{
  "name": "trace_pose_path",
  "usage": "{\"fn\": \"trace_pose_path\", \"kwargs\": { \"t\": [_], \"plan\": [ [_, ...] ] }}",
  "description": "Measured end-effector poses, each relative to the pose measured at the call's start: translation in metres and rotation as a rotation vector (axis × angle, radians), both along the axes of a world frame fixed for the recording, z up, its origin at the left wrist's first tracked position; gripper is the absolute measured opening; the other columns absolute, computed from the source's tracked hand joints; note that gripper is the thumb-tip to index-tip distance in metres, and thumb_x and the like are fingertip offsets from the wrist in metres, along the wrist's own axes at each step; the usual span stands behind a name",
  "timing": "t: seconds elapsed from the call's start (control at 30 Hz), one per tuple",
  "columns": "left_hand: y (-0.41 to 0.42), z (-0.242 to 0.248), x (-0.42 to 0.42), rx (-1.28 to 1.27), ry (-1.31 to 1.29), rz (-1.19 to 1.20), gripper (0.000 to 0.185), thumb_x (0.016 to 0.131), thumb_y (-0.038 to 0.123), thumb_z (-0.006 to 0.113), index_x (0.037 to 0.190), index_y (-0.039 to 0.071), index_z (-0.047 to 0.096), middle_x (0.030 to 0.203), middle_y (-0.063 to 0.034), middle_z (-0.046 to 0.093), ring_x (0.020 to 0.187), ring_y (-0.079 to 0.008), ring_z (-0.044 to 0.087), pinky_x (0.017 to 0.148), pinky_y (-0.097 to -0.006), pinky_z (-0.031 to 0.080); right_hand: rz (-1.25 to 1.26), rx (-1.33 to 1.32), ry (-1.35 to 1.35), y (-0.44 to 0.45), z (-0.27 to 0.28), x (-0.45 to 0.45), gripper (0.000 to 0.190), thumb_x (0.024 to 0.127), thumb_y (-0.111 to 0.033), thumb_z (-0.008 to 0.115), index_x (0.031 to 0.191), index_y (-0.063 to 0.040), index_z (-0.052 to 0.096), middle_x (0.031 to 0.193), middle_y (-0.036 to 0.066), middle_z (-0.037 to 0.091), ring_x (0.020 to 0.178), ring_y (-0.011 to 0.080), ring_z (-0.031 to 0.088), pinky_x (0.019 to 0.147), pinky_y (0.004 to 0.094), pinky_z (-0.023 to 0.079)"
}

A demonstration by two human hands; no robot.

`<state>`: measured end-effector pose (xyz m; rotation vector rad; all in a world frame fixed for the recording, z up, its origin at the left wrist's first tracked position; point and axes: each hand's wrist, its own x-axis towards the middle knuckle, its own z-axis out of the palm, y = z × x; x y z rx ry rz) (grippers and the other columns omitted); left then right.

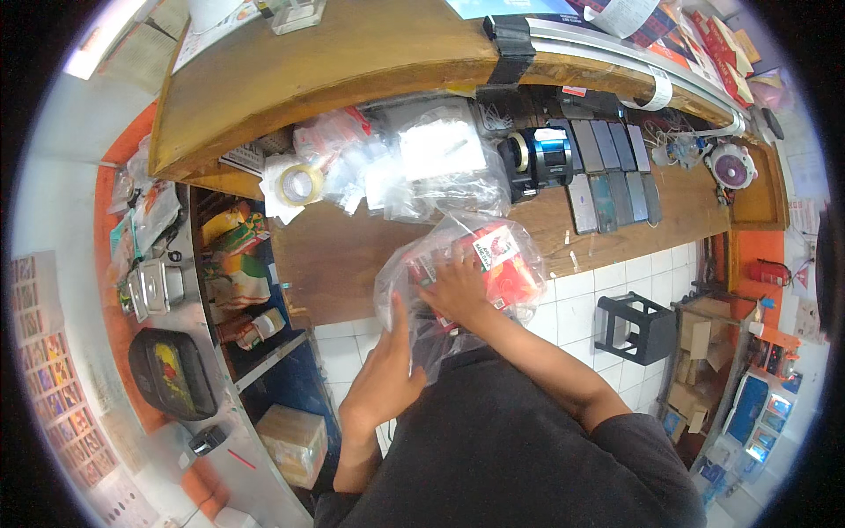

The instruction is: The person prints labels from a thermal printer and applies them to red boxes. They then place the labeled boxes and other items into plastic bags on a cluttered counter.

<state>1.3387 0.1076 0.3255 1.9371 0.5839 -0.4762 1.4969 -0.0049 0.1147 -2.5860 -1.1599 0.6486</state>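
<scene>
A clear plastic bag (393,270) wraps loosely around a red printed cardboard box (511,270), just in front of my torso at the wooden desk's near edge. My left hand (383,379) has the bag's left side between its thumb and its extended fingers. Over the box lies my right hand (459,287), palm down and fingers spread; whether it grips the box is hidden. White and red printed panels show to the right of those fingers. Beyond the box, a heap of clear plastic packaging (449,188) covers part of the wooden desk (330,264).
A roll of tape (300,184) lies left of the packaging; a black tape dispenser (538,162) stands right of it. Several phones (601,201) sit in rows farther right. A wooden shelf (330,59) overhangs the desk. At right, a black stool (637,328) is on the tiled floor.
</scene>
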Motion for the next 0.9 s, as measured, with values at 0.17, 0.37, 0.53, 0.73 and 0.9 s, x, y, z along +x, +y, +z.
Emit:
{"fn": "trace_pose_path", "kwargs": {
  "t": [0.17, 0.37, 0.53, 0.73, 0.9],
  "plan": [
    [-0.009, 0.005, 0.014, -0.071, 0.004, -0.208, 0.125, 0.08, 0.003, 0.079, 0.168, -0.003, -0.01, 0.162, -0.047, 0.029, 0.148, -0.0574, 0.04, 0.123, -0.0499, 0.038, 0.272, -0.176, -0.057, 0.019, 0.023, 0.021, 0.077, 0.101, -0.064, 0.056, 0.159, -0.014, 0.052, 0.167, 0.024, 0.041, 0.155, 0.0493, 0.034, 0.125, 0.0688, 0.024],
    [-0.017, 0.014, 0.019, -0.015, 0.043, -0.049, 0.124, 0.078, 0.006, 0.081, 0.171, -0.001, 0.0, 0.156, -0.0432, 0.041, 0.144, -0.0554, 0.046, 0.122, -0.0505, 0.038, 0.241, -0.367, 0.014, 0.036, 0.026, 0.031, 0.079, 0.101, -0.065, 0.053, 0.161, -0.014, 0.049, 0.169, 0.023, 0.04, 0.155, 0.0467, 0.036, 0.121, 0.0664, 0.03],
    [-0.015, 0.03, 0.021, 0.083, 0.164, 0.142, 0.116, 0.08, 0.009, 0.079, 0.173, 0.009, 0.009, 0.144, -0.0399, 0.054, 0.136, -0.0535, 0.054, 0.114, -0.0526, 0.044, 0.495, -0.314, 0.028, 0.018, 0.003, 0.033, 0.073, 0.099, -0.055, 0.059, 0.161, -0.016, 0.049, 0.167, 0.022, 0.043, 0.152, 0.0464, 0.041, 0.118, 0.0642, 0.035],
    [0.002, 0.034, 0.014, 0.194, -0.041, 0.109, 0.105, 0.079, 0.008, 0.079, 0.17, 0.006, 0.027, 0.14, -0.0348, 0.06, 0.128, -0.048, 0.063, 0.103, -0.0489, 0.052, 0.496, -0.113, 0.031, -0.011, 0.022, 0.065, 0.042, 0.097, -0.029, 0.066, 0.128, -0.003, 0.074, 0.142, 0.023, 0.066, 0.129, 0.0402, 0.064, 0.102, 0.056, 0.053],
    [0.07, 0.027, 0.02, -0.349, -0.156, 0.495, 0.088, 0.087, 0.02, 0.087, 0.161, 0.001, 0.044, 0.141, -0.0249, 0.066, 0.09, -0.0216, 0.077, 0.08, -0.032, 0.061, 0.642, -0.441, 0.239, -0.052, 0.13, 0.15, 0.03, 0.096, -0.029, 0.072, 0.106, -0.002, 0.079, 0.116, 0.023, 0.076, 0.112, 0.0376, 0.073, 0.084, 0.0496, 0.061]
  ]
}}
